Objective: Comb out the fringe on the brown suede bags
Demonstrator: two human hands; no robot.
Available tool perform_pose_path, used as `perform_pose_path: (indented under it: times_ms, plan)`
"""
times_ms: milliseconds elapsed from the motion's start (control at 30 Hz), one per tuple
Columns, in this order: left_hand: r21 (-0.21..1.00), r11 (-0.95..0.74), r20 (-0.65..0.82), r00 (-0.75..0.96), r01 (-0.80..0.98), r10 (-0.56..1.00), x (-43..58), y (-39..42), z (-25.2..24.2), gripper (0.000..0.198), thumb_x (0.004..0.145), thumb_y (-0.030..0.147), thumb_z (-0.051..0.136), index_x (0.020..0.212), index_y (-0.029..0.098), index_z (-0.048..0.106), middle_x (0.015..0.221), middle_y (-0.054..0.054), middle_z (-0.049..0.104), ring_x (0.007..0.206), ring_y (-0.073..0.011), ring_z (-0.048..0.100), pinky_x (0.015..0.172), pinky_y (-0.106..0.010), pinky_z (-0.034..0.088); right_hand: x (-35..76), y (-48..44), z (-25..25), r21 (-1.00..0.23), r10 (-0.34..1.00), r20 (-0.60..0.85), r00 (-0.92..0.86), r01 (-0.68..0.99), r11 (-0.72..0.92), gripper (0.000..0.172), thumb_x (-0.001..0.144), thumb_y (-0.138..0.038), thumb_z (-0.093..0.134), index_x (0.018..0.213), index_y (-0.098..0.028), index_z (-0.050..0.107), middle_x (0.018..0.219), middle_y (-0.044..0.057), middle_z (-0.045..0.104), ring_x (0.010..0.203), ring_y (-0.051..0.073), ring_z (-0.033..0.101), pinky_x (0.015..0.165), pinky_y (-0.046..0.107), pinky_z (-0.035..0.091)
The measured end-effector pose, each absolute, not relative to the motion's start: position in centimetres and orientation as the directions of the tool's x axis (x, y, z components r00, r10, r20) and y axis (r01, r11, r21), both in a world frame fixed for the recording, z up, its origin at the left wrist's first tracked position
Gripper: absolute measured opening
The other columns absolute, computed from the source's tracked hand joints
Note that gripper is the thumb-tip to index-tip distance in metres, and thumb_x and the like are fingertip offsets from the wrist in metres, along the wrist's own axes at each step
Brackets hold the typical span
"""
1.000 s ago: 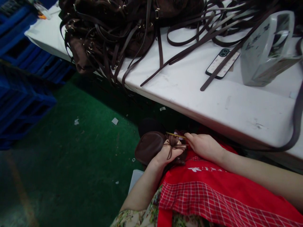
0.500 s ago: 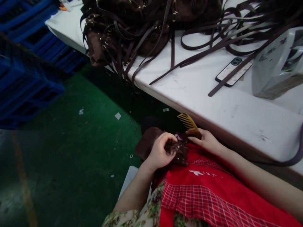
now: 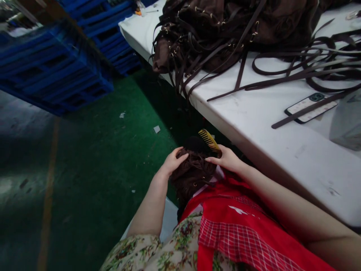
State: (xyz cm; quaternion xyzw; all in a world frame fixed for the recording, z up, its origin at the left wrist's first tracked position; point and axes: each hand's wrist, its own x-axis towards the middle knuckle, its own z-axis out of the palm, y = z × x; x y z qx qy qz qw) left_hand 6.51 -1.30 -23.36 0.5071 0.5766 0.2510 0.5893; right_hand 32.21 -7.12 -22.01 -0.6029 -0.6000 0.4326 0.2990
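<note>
A dark brown gathered bag (image 3: 194, 171) with small metal rings lies on my lap, against the red apron (image 3: 248, 210). My left hand (image 3: 174, 160) grips its upper left edge, thumb on top and fingers over the far side. At the bag's right edge is my right hand (image 3: 224, 158), which holds a yellow comb (image 3: 209, 140) with its teeth pointing up and left. The right thumb touches the bag's gathered cloth. The fingertips under the cloth are hidden.
On the white table (image 3: 248, 131) lie a heap of brown bags (image 3: 225, 34), long dark straps (image 3: 282, 79) and a phone (image 3: 307, 109) under one strap. A pale translucent object (image 3: 346, 120) stands at the right. Blue pallets (image 3: 56, 67) are stacked on the green floor (image 3: 113, 158).
The view has turned left. My left hand has moved from bunched cloth to the bag's left edge, and the bag now sits opening side up between both hands. The comb remains in my right hand.
</note>
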Motion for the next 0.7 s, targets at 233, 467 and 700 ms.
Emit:
perform_pose_path:
  times_ms: [233,467,700]
  plan:
    - [0.809,0.572,-0.56,0.121,-0.136,0.82,4.6,-1.4,-23.5,0.047,0.087,0.054,0.051,0.099,0.011,0.065,0.109,-0.017,0.068,0.103,-0.0225,0.064,0.096,-0.036,0.046,27.6,-6.6,-24.5,-0.779,0.879,-0.473,-0.064,0.497,-0.383,0.067,0.04,-0.03,0.089,0.101,-0.015,0.066,0.104,0.012,0.07,0.1,0.032,0.063,0.088,0.036,0.048]
    - [0.911,0.387,-0.403,-0.114,-0.141,0.908,-0.3,-0.8,-21.8,0.044,0.09,0.051,0.046,0.095,0.011,0.065,0.107,-0.017,0.069,0.102,-0.0225,0.065,0.092,-0.037,0.049,30.4,-7.3,-23.5,-0.85,0.843,-0.505,-0.184,0.277,-0.449,0.024,0.067,-0.03,0.069,0.085,-0.014,0.064,0.065,0.006,0.07,0.06,0.021,0.067,0.058,0.031,0.055]
    - [0.905,0.407,-0.422,-0.136,-0.124,0.896,-2.8,-1.6,-20.9,0.048,0.088,0.054,0.047,0.097,0.01,0.064,0.106,-0.018,0.069,0.098,-0.0216,0.067,0.09,-0.035,0.049,35.6,-8.1,-20.4,-0.882,0.878,-0.465,-0.116,-0.019,-0.47,0.028,0.071,-0.038,0.054,0.088,-0.018,0.066,0.073,0.01,0.073,0.067,0.027,0.071,0.061,0.038,0.057]
